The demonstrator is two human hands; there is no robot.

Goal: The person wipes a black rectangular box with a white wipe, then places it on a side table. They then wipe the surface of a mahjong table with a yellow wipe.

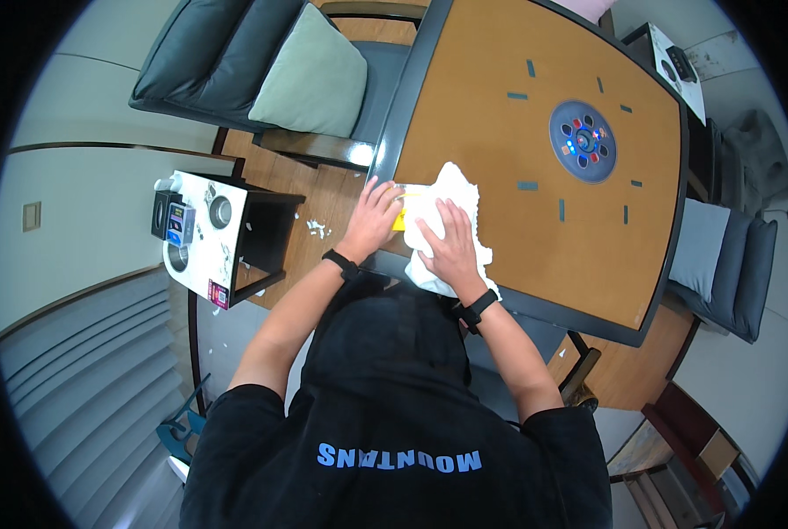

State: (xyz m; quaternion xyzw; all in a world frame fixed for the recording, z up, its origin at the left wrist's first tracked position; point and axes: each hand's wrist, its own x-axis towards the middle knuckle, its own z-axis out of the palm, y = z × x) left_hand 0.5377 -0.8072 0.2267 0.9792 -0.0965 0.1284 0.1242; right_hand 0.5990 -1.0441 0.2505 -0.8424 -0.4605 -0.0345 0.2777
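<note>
My right hand (pixel 453 254) lies on a crumpled white cloth (pixel 459 192), its fingers spread over it. The cloth sits at the near left corner of a mahjong table (pixel 486 139) with a brown top, and its lower end hangs across the dark rim. Beside it, my left hand (pixel 373 221) rests with bent fingers on a clear plastic packet (pixel 407 190) that has a yellow part (pixel 399 220). Part of the packet is hidden by the cloth and the fingers, so its contents and any grip are unclear.
A round control panel (pixel 584 141) with lit buttons is set into the tabletop. To the left stands a side table (pixel 225 228) bearing small boxes (pixel 180 223). White scraps (pixel 316 227) lie on the floor. Armchairs (pixel 384 79) flank the table, one with a green cushion (pixel 315 79).
</note>
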